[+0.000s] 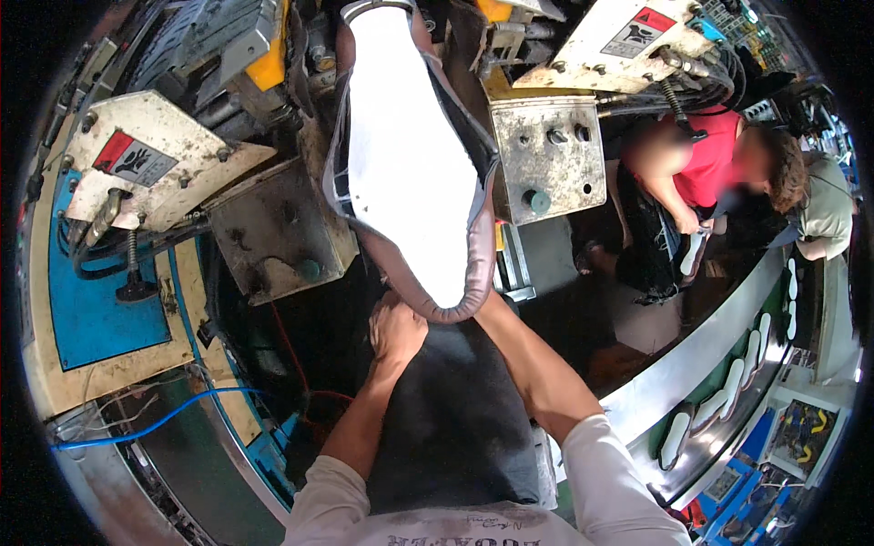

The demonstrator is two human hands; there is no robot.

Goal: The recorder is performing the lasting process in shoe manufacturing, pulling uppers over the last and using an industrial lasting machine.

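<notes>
Shoe upper [410, 164]: grey leather rim, white insole face, centre frame, mounted in machine [546, 155].
Left hand [396, 329]: grip closed on the upper's lower edge.
Right hand: hidden behind the upper, grip cannot be told.

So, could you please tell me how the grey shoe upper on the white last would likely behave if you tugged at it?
The grey shoe upper looks like soft leather: its edge rolls and wrinkles around the white last, so it would probably flex rather than hold shape. Stretched over the last, it likely resists sliding. The left hand presses at its toe end; the right hand is hidden behind it.
</notes>
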